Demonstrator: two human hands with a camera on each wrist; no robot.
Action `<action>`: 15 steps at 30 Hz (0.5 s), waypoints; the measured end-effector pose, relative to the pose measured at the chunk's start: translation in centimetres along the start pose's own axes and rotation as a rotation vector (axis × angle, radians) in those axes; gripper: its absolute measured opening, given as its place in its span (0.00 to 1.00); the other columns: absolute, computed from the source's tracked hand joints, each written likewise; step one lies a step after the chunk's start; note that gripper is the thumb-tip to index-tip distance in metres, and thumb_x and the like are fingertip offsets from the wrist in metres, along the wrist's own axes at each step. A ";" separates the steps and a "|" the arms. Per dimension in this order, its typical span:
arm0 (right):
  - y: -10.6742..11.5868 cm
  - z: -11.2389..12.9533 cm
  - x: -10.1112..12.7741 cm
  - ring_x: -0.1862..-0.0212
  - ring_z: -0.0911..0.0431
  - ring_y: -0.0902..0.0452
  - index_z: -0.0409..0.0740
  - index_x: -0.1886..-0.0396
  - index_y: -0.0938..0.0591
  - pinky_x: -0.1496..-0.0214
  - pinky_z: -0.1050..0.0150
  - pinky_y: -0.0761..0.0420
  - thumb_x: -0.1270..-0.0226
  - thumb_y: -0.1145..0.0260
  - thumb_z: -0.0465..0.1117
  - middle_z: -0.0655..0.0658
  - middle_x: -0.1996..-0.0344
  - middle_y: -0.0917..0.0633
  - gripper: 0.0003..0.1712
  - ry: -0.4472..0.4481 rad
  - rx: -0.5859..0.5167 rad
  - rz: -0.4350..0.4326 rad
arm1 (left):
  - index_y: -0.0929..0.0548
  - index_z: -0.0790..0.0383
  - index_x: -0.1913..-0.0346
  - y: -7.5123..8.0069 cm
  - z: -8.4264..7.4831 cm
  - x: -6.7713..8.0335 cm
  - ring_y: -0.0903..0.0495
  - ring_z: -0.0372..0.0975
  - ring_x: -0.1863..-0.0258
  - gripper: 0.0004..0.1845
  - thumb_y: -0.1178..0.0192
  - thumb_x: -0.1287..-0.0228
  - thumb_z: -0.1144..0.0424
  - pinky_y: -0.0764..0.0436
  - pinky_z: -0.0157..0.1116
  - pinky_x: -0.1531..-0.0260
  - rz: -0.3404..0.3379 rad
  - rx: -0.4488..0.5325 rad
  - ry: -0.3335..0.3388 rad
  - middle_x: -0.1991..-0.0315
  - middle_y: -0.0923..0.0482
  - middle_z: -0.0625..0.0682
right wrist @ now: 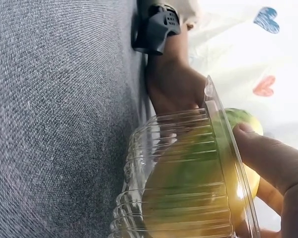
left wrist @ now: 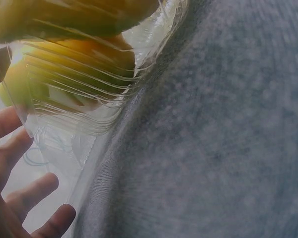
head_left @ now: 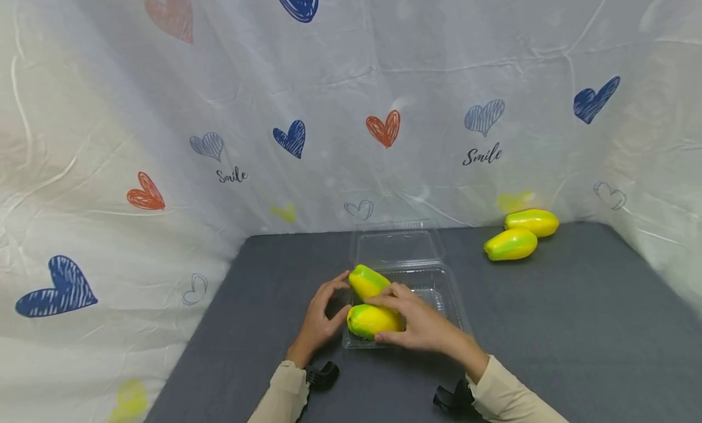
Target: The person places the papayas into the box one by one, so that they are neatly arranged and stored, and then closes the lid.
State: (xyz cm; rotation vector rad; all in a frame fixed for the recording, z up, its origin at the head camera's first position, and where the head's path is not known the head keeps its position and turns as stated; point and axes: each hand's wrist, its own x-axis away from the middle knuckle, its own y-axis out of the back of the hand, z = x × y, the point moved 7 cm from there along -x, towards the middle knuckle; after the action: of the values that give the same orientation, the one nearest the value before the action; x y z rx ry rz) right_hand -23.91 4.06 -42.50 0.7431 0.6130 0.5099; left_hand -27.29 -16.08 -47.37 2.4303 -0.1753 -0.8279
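Observation:
A clear plastic clamshell box stands on the table with its lid laid back. Two yellow-green papayas lie in its left part: a far papaya and a near papaya. My right hand grips the near papaya, thumb on its near side and fingers over its far side. The right wrist view shows that thumb against the fruit above the box's ribbed wall. At the box's left side is my left hand, fingers spread and loosely bent, fingertips right at the wall and the papayas' left ends.
Two more papayas lie at the back right of the dark grey table, one papaya in front of the other papaya. A pale curtain with printed hearts hangs behind the table and along its sides.

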 end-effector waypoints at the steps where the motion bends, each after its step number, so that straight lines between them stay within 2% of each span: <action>1: 0.0 0.0 0.0 0.45 0.56 0.26 0.54 0.31 0.22 0.46 0.55 0.22 0.40 0.23 0.56 0.51 0.45 0.21 0.38 -0.001 0.003 0.004 | 0.22 0.51 0.39 0.0 0.0 0.0 0.28 0.51 0.30 0.20 0.36 0.33 0.62 0.24 0.60 0.43 -0.006 0.001 0.000 0.25 0.30 0.51; 5: 0.0 0.1 0.0 0.45 0.56 0.27 0.55 0.31 0.22 0.46 0.56 0.22 0.41 0.23 0.56 0.51 0.45 0.21 0.38 -0.006 0.012 0.011 | 0.22 0.61 0.40 -0.1 0.0 -0.1 0.28 0.57 0.31 0.20 0.36 0.35 0.66 0.25 0.63 0.44 -0.019 -0.001 0.013 0.26 0.29 0.58; 8: 0.0 0.2 0.0 0.46 0.56 0.28 0.55 0.31 0.21 0.47 0.57 0.23 0.42 0.22 0.55 0.51 0.46 0.21 0.38 0.003 0.018 0.005 | 0.22 0.61 0.41 -0.1 -0.1 -0.1 0.28 0.56 0.31 0.20 0.36 0.35 0.66 0.24 0.62 0.44 -0.024 -0.004 0.009 0.27 0.29 0.58; 12: 0.1 0.3 0.0 0.47 0.56 0.29 0.54 0.31 0.21 0.48 0.60 0.24 0.42 0.22 0.54 0.50 0.47 0.21 0.38 0.019 0.021 -0.003 | 0.21 0.64 0.42 0.7 -2.6 -0.4 0.27 0.56 0.32 0.19 0.36 0.36 0.67 0.24 0.61 0.45 -0.020 0.008 -0.006 0.28 0.28 0.60; 15: 0.2 0.3 0.0 0.47 0.56 0.29 0.54 0.31 0.22 0.48 0.60 0.24 0.42 0.22 0.54 0.50 0.46 0.21 0.39 0.022 0.023 -0.003 | 0.21 0.70 0.43 1.2 -4.3 -0.6 0.27 0.61 0.33 0.19 0.36 0.36 0.69 0.24 0.63 0.46 -0.010 0.020 0.000 0.29 0.28 0.65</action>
State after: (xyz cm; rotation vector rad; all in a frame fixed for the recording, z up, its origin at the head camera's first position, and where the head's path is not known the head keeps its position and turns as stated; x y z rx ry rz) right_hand -23.70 4.06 -42.19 0.7589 0.6412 0.5093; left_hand -25.13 -14.89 -43.62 2.4517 -0.1733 -0.8348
